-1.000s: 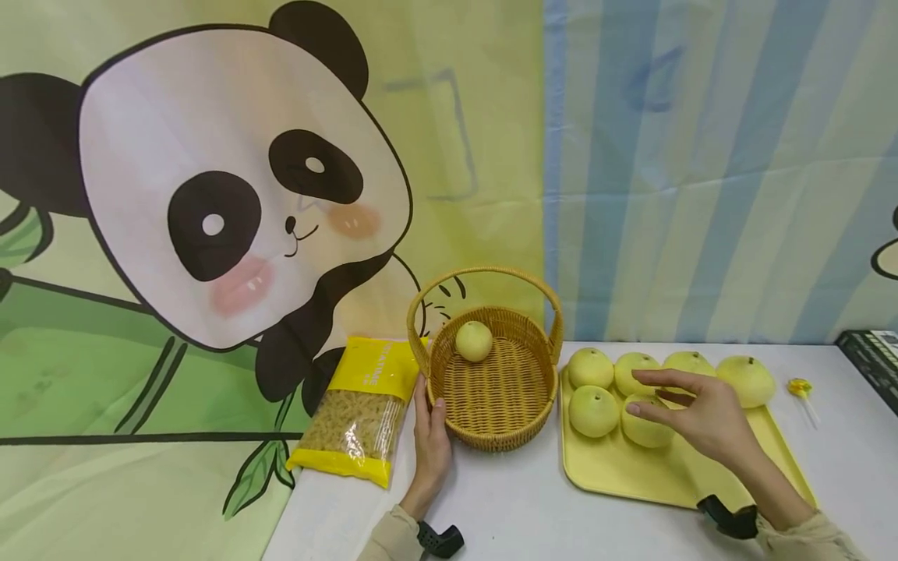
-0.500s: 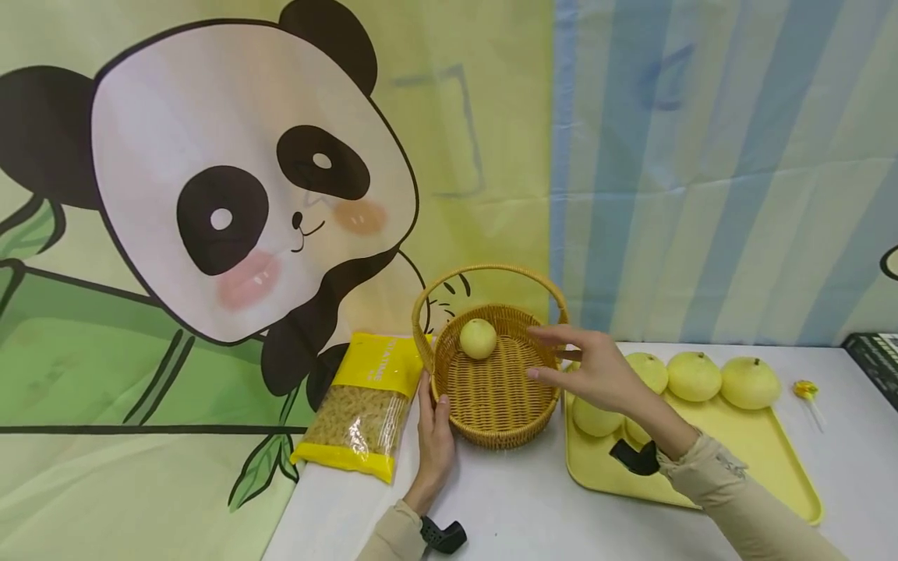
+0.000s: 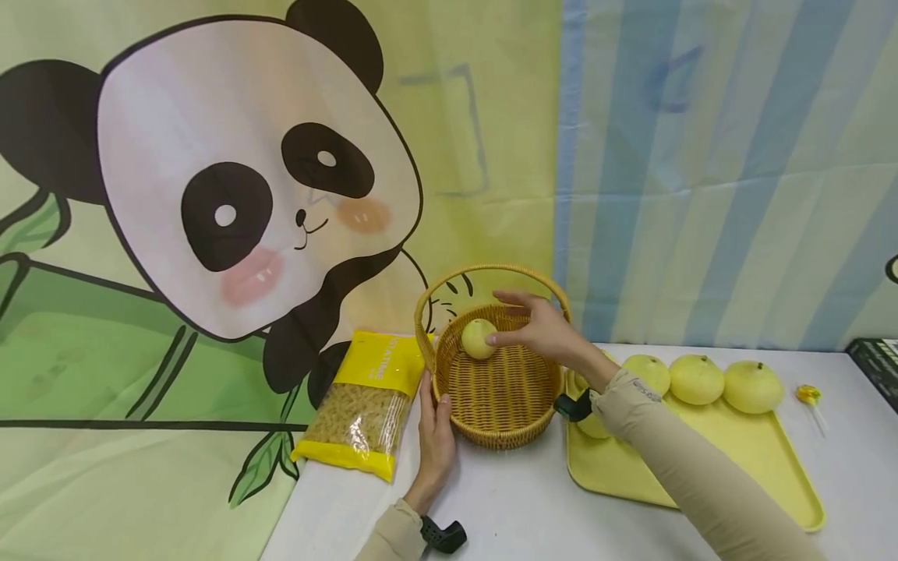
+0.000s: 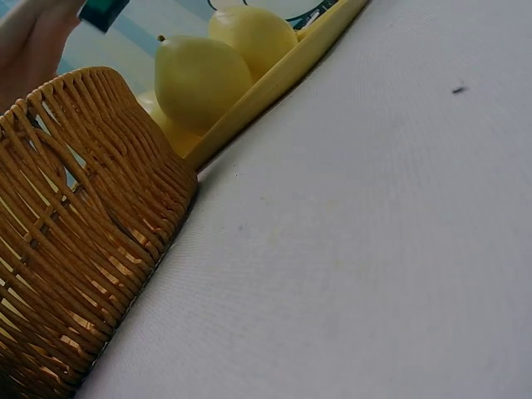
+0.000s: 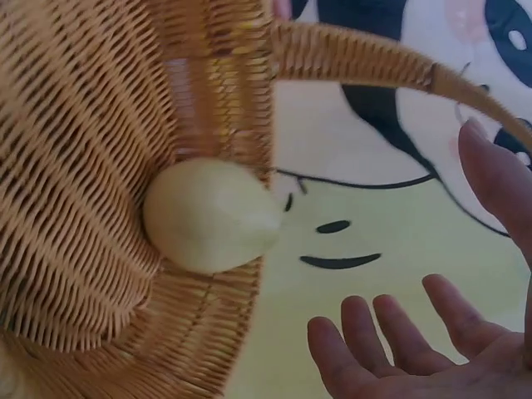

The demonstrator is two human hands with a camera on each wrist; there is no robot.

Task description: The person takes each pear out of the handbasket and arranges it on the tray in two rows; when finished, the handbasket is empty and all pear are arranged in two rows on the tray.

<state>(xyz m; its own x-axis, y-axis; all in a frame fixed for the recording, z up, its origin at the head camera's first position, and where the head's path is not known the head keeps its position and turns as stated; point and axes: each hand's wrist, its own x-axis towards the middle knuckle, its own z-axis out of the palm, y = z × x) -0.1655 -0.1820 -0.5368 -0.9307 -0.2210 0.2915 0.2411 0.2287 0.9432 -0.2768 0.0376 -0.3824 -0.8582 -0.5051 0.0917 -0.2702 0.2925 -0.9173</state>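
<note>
Pear (image 3: 478,338) sits mid-frame against the basket's (image 3: 491,425) far wall — the right hand (image 3: 536,327), fingers spread and holding nothing, hovers beside it. Left hand (image 3: 435,436) rests flat against the basket's side, seemingly steadying it.

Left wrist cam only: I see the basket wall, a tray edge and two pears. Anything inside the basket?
Observer: One pear, against the far wall of the basket.
Operator: Right hand?
Observer: The right hand is over the basket under the handle, fingers open, thumb beside the pear. I can't tell if it touches.
Operator: Left hand?
Observer: The left hand rests flat against the basket's left side.
</note>
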